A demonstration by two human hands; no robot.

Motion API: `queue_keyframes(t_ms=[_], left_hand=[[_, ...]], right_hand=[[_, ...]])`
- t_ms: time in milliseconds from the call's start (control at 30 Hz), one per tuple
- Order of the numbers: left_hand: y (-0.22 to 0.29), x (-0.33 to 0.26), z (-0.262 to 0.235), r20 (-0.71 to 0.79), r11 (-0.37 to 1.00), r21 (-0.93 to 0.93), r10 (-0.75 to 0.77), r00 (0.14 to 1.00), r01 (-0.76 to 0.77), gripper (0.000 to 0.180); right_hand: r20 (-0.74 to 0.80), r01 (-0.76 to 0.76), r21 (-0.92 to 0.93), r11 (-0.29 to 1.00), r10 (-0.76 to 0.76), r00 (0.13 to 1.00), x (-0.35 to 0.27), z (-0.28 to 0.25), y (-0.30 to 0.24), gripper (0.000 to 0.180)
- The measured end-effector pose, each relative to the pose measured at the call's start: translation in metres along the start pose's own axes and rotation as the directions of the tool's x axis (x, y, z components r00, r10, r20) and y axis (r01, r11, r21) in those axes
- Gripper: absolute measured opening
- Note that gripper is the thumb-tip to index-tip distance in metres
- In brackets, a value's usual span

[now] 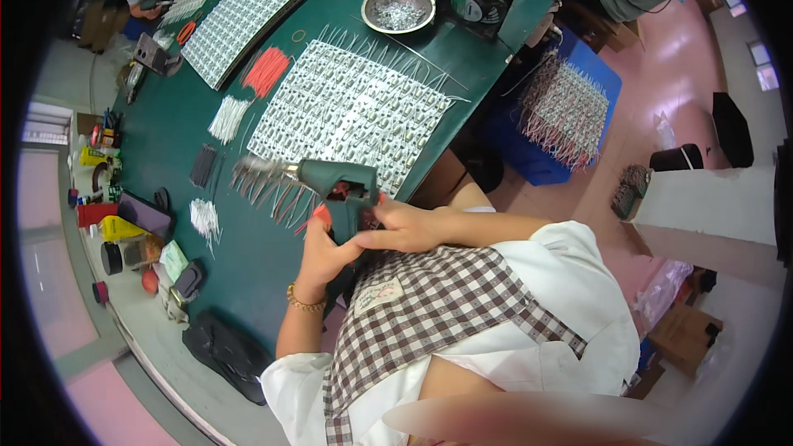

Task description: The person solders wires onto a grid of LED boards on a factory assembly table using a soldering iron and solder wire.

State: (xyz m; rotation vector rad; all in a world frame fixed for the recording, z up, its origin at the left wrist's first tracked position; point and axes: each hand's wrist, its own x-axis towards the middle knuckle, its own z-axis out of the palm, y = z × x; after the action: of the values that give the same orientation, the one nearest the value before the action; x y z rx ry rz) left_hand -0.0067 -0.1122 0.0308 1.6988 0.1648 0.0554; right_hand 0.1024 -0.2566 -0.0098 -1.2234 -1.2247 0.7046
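A dark green pistol-shaped tool (pixel 334 182) with a metal nozzle pointing left is held over the green table (pixel 248 248). My right hand (pixel 405 227) wraps the tool's grip from the right. My left hand (pixel 322 252), with a gold bracelet at the wrist, holds the grip from below, near an orange trigger. Under the nozzle lies a fan of thin red and white wires (pixel 273 194). Just beyond the tool is a large sheet of small white modules (pixel 347 111) with wire leads sticking out.
A second module sheet (pixel 239 21), red wire bundle (pixel 266 70), white wire bundles (pixel 227 120), a metal bowl of small parts (pixel 398 10) and a small black fan (pixel 471 4) lie farther off. Bottles, tape rolls and a black cloth (pixel 227 351) line the left edge. Other people work at the far end.
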Motion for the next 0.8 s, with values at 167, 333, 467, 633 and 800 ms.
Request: queue_keyframes(t_ms=[167,333,467,633,800], left_hand=[[-0.020,-0.026,-0.010,-0.333,0.956,-0.221,0.114,0.936,-0.195,0.049],[-0.043,-0.053,-0.017,-0.334,0.932,-0.314,0.069,0.940,-0.180,0.048],[-0.044,-0.050,-0.006,-0.260,0.983,-0.146,0.066,0.963,-0.107,0.047],[-0.037,-0.029,0.011,-0.219,0.974,-0.211,0.041,0.975,-0.088,0.045],[-0.041,-0.013,0.003,-0.169,0.997,-0.078,-0.004,0.986,-0.010,0.051]], right_hand=[[0.217,-0.343,0.011,0.939,0.332,0.918,-0.023,-0.093,-0.035,0.024],[-0.607,-0.342,-0.137,0.930,0.194,0.771,0.009,-0.192,-0.002,0.015],[-0.550,-0.454,-0.628,0.632,0.052,0.834,0.031,-0.234,0.043,0.031],[-0.474,-0.522,-0.805,0.282,0.223,0.852,0.057,-0.234,0.049,0.021],[-0.443,-0.461,-0.887,0.032,0.222,0.869,0.073,-0.227,0.048,0.017]])
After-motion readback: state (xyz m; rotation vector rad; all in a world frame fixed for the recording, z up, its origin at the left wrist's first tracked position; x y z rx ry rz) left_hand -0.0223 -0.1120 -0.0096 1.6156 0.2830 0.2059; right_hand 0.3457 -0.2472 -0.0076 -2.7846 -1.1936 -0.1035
